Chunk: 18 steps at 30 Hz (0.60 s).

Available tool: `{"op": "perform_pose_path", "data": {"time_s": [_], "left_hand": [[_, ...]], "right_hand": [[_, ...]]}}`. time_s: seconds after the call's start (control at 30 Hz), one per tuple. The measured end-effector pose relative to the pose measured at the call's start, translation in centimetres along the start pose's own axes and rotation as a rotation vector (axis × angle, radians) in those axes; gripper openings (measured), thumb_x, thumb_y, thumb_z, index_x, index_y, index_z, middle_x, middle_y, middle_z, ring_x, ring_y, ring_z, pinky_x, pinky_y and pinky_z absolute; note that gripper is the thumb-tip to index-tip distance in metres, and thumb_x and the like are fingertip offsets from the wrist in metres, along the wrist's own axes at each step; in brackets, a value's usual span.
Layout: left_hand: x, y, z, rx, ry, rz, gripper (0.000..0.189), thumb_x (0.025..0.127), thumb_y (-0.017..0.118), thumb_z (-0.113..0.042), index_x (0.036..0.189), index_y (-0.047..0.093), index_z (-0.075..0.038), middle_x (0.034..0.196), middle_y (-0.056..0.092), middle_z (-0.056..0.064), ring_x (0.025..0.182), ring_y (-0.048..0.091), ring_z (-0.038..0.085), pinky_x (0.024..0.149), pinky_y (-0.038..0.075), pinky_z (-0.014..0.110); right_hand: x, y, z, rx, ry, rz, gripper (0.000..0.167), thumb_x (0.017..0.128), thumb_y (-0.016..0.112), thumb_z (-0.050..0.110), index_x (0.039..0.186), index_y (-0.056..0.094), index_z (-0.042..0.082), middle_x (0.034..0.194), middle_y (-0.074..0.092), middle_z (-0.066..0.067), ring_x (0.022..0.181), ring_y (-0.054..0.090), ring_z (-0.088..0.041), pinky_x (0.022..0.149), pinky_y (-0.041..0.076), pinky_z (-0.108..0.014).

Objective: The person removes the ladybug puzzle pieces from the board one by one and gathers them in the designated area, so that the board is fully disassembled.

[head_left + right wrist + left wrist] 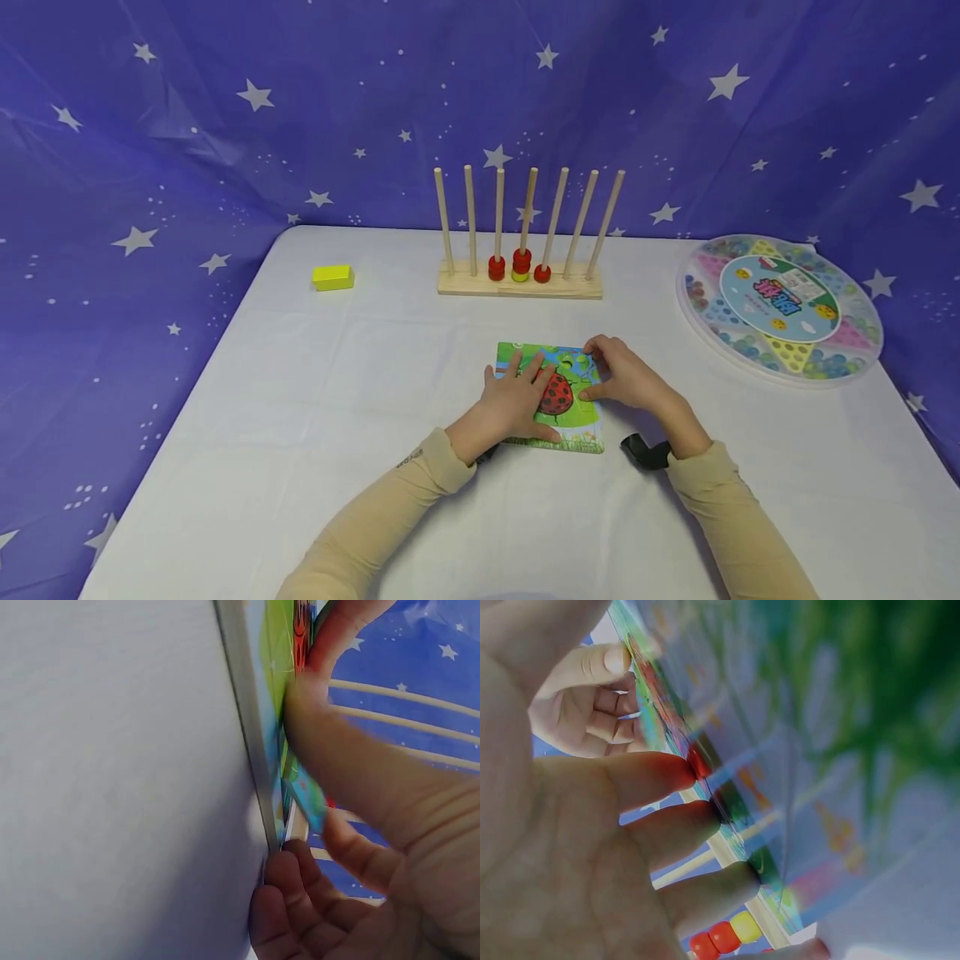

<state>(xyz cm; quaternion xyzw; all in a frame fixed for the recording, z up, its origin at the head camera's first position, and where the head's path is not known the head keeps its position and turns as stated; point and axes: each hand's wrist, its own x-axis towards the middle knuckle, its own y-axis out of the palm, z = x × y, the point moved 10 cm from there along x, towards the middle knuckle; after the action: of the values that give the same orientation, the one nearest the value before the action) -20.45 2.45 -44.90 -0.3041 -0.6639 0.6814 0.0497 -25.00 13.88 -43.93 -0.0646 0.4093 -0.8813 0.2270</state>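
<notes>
A square jigsaw puzzle (588, 437) with a red ladybug on a green and blue scene lies flat on the white table. My left hand (517, 404) rests on its left part, fingers spread and fairly straight, fingertips on the picture in the left wrist view. At the puzzle's upper right corner, my right hand (626, 375) has its thumb and index finger curved round a small blue-green puzzle piece (306, 796), which tilts up from the board in the right wrist view. The other right fingers (281, 877) are curled by the board's edge.
Behind the puzzle stands a wooden rack (480, 287) with several upright pegs and a few red and yellow beads. A yellow block (333, 277) sits at the back left. On the right lies a round clear case (780, 308) of marbles. A starry purple cloth (420, 100) hangs behind.
</notes>
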Motion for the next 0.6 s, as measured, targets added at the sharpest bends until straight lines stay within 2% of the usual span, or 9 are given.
{"op": "perform_pose_path", "data": {"time_s": [0.1,0.27,0.47,0.6], "left_hand": [[-0.05,0.06,0.06,-0.002,0.000,0.004,0.104,0.066,0.054,-0.074,0.146,0.016,-0.020,0.151,0.008,0.003,0.135,0.009,0.034,0.093,0.027,0.060],[0.02,0.12,0.16,0.000,-0.010,0.009,0.104,0.066,0.053,-0.075,0.147,0.015,-0.020,0.151,0.007,0.003,0.135,0.008,0.033,0.094,0.026,0.060],[0.04,0.19,0.12,-0.006,-0.011,0.009,0.104,0.066,0.054,-0.074,0.147,0.015,-0.020,0.151,0.007,0.003,0.135,0.007,0.033,0.094,0.026,0.060],[0.00,0.21,0.08,-0.012,-0.008,0.009,0.104,0.067,0.053,-0.074,0.147,0.015,-0.020,0.151,0.006,0.003,0.135,0.007,0.033,0.094,0.025,0.061]], "right_hand": [[0.11,-0.10,0.10,0.021,-0.007,-0.006,0.053,0.067,0.080,0.011,0.106,0.045,0.001,0.092,0.049,-0.012,0.081,0.047,-0.023,0.071,0.040,-0.037],[0.14,0.21,0.42,0.070,-0.024,0.049,0.053,0.070,0.077,0.004,0.110,0.042,0.002,0.084,0.050,-0.006,0.072,0.048,-0.017,0.064,0.041,-0.031],[0.18,0.00,0.23,0.092,-0.019,0.032,0.047,0.074,0.074,0.007,0.111,0.047,-0.001,0.082,0.051,-0.007,0.069,0.047,-0.016,0.060,0.040,-0.027],[0.05,-0.08,-0.26,0.169,-0.005,0.024,0.048,0.073,0.076,0.008,0.109,0.046,-0.001,0.081,0.050,-0.008,0.068,0.047,-0.016,0.058,0.040,-0.024]]}}
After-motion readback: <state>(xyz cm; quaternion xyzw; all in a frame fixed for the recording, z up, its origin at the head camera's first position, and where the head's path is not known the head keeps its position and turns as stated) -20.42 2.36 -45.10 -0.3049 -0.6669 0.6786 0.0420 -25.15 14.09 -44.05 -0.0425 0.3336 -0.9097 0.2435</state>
